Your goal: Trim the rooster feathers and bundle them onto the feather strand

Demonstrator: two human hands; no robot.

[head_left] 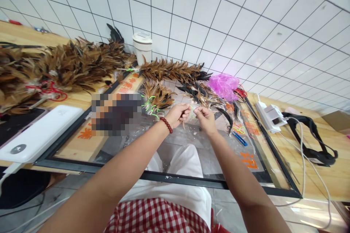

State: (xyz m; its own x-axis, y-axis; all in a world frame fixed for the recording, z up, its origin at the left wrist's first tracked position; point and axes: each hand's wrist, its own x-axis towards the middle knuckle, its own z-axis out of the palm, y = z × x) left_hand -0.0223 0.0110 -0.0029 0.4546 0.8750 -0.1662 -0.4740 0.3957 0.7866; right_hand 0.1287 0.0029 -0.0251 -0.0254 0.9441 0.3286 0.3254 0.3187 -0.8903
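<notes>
My left hand [179,115], with a brown bead bracelet [166,125] at the wrist, is closed in a pinch above the framed glass panel [153,177]. Facing it, my right hand [206,119] pinches too. A thin light-green string [191,110] shows faintly between the fingertips; a pale quill-like tip pokes out under my left fingers. A bundle of brown feathers [158,96] with bright green string [149,106] lies left of my hands. Loose dark and brown feathers [201,93] lie just beyond them. To the right of my right hand is a blue utility knife [240,138].
A long feather garland [172,70] and a white lidded cup [142,47] stand along the tiled wall. More feathers [68,63] heap at left, behind a white power bank [41,133]. A pink plastic bag [224,86], a power strip [266,114] and a black strap [314,142] lie right.
</notes>
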